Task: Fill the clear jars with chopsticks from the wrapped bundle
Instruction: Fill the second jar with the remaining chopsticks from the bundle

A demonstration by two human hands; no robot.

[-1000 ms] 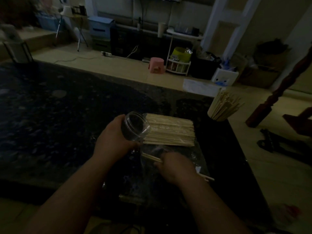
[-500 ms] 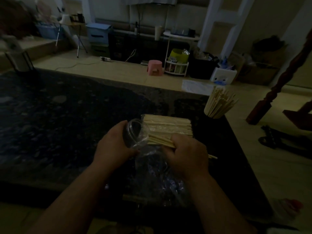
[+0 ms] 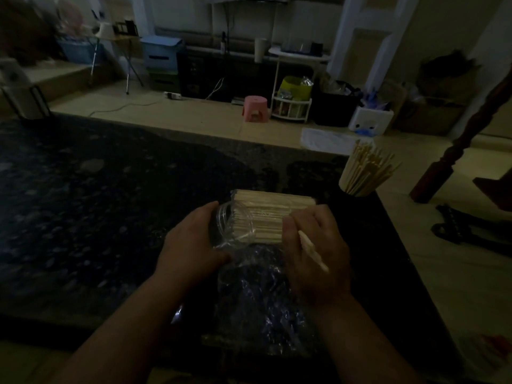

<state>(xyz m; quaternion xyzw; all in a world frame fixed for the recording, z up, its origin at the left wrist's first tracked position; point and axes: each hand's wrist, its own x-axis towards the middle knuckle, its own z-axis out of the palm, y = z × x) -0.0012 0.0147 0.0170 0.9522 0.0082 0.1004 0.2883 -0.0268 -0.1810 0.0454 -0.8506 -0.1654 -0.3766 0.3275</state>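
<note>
A bundle of pale wooden chopsticks [image 3: 273,210] lies flat on the dark table [image 3: 110,203], its clear plastic wrap [image 3: 257,295] pulled back toward me. My left hand [image 3: 191,245] grips an empty clear jar [image 3: 234,224] tilted on its side, its mouth against the left end of the bundle. My right hand [image 3: 314,253] rests on the right part of the bundle with fingers curled over the sticks, and one loose chopstick [image 3: 313,250] lies across its back. A second jar [image 3: 360,176] crammed with chopsticks stands at the table's far right.
The dark speckled table stretches far left. Its right edge runs just past the filled jar, with tan floor beyond. A pink stool [image 3: 255,108], a white rack [image 3: 291,106] and boxes stand by the far wall. A dark wooden post [image 3: 454,151] rises at right.
My right hand moved up from the wrap onto the bundle and curled over the sticks. The jar in my left hand tipped lower against the bundle's left end.
</note>
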